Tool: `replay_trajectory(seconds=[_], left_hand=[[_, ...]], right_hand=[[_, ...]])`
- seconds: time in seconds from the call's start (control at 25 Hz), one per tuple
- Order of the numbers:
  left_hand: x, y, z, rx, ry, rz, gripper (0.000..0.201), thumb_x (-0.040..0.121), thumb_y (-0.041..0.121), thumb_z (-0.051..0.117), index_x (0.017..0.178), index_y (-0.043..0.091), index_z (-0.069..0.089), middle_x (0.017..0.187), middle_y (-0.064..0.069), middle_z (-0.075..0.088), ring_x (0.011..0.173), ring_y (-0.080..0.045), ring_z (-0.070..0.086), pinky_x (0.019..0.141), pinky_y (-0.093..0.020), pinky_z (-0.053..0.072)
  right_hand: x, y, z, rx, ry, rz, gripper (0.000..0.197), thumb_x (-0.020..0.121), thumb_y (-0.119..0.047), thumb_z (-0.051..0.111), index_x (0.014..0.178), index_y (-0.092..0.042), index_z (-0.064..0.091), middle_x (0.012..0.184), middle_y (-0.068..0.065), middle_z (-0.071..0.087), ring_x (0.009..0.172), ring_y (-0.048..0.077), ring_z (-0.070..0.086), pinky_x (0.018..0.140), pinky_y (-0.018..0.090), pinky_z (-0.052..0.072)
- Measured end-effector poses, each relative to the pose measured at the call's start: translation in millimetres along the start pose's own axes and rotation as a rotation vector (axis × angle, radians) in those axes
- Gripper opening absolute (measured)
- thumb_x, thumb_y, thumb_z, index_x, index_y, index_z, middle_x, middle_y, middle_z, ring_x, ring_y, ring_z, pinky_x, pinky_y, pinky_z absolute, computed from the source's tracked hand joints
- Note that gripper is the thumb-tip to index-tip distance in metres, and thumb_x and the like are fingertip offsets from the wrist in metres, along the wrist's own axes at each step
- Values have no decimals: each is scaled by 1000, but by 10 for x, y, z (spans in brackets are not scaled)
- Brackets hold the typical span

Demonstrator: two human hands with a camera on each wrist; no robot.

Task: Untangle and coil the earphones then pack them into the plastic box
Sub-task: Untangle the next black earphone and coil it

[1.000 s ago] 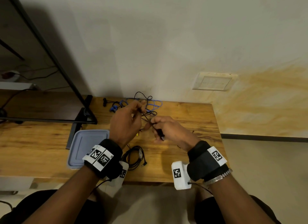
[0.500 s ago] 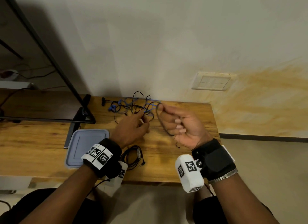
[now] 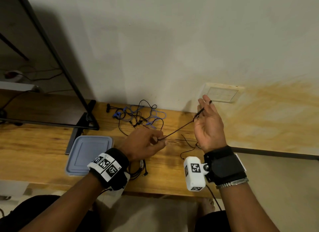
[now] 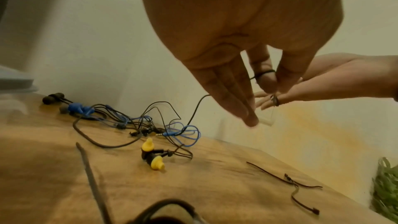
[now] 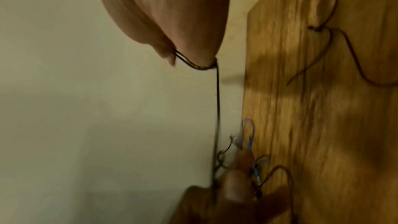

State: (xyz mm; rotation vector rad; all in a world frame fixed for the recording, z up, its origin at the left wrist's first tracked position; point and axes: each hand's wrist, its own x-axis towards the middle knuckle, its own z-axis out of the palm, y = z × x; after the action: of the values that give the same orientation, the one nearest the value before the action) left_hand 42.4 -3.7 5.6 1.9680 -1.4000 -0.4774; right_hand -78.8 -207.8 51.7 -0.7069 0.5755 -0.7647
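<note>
Right hand [image 3: 208, 126] swung out toward 2 o'clock, fingers [image 3: 207, 109] straight, dark cable [image 3: 177, 129] looped over them, drawn taut from left hand [image 3: 143, 143], which pinched it; coiling looked begun.

A dark earphone cord [image 3: 178, 129] stretches taut in mid-air; blue and black earphones [image 3: 138, 117] lie tangled; plastic box [image 3: 88, 154] lidded.
</note>
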Motion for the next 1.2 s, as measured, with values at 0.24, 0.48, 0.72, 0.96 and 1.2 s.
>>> replay_trajectory(seconds=[0.24, 0.48, 0.72, 0.96, 1.2], left_hand=[[39, -9, -108, -139, 429, -51, 35, 101, 59, 59, 114, 30, 74, 107, 17, 78, 86, 0, 74, 70, -40, 63], [19, -109, -235, -101, 437, -131, 38, 104, 68, 39, 105, 35, 58, 96, 8, 74, 78, -6, 71, 69, -47, 59], [-29, 44, -71, -638, -232, -558, 95, 87, 89, 15, 112, 15, 68, 113, -11, 77, 100, -36, 77, 86, -45, 58], [-33, 109, -31, -412, -114, -147, 23, 99, 46, 70, 95, 24, 77, 116, 9, 77, 111, -11, 73, 99, -42, 60], [22, 61, -6, -137, 142, -28, 7, 98, 42, 68, 100, 36, 70, 139, 16, 64, 121, -2, 65, 83, -38, 62]], right_hand=[[-180, 355, 77, -965, -239, 156, 23, 113, -26, 49, 110, -23, 72, 121, -4, 76, 131, 21, 63, 103, 35, 48], [-343, 254, 227, -579, -622, 624, 39, 114, -16, 38, 135, 11, 59, 69, -1, 52, 58, 12, 49, 61, 28, 44], [-424, -5, 332, 237, -688, 531, 41, 113, -14, 31, 136, 6, 59, 65, -4, 53, 52, 8, 39, 58, 22, 44], [-130, -9, 216, 260, -223, 139, 38, 114, -9, 38, 146, 10, 47, 119, 19, 76, 109, 23, 78, 95, 33, 62], [-102, 412, 12, -1340, -176, -45, 22, 97, -26, 49, 104, -7, 57, 101, 15, 76, 92, 28, 75, 87, 47, 61]])
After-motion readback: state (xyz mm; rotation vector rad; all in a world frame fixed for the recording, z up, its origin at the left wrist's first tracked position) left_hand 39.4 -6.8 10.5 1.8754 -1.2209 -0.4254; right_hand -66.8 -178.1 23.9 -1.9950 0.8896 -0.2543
